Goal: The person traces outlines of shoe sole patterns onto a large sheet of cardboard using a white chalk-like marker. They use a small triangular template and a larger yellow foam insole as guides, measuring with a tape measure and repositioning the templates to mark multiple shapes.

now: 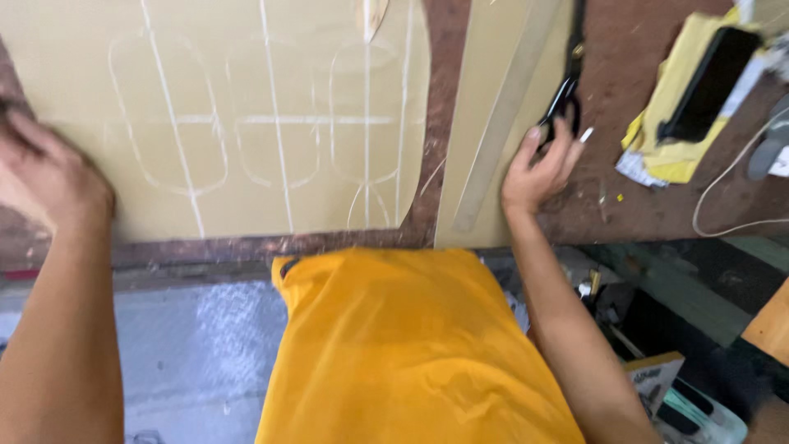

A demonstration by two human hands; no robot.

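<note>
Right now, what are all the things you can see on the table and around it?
Marked sheet: one, tan with white chalk lines, left of the table under the left hand.
Strip piece: one, tan, long, right of the sheet.
Scissors: one pair, black handles, at the right hand's fingertips.
Phone: one, black, lying on yellow cloth at far right.
Cable: one, white, right edge.
Table: one, reddish-brown, worn.
Shirt: one, orange-yellow, bottom middle.
Left hand: one, blurred, resting on the sheet's left edge.
Right hand: one, fingers on the scissors.
</note>
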